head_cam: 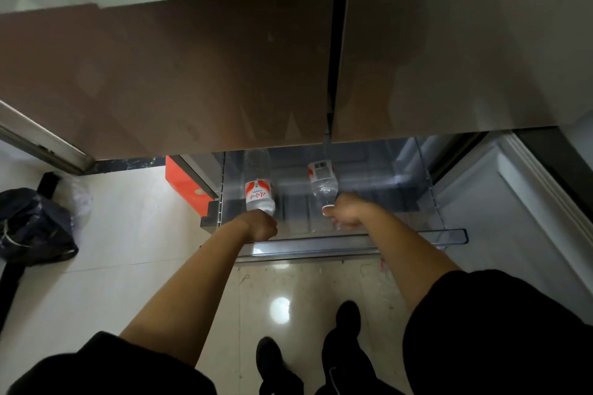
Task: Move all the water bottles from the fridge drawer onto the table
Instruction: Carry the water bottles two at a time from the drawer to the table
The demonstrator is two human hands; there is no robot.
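Note:
The clear fridge drawer is pulled out below the brown fridge doors. Two clear water bottles with red and white labels lie in it, necks toward me. My left hand is closed around the neck end of the left bottle. My right hand grips the neck of the right bottle. The far ends of both bottles run under the fridge doors. The table is not in view.
The two closed fridge doors hang over the back of the drawer. An orange box stands left of the drawer. A dark bag lies on the tiled floor at the left. My feet are below the drawer.

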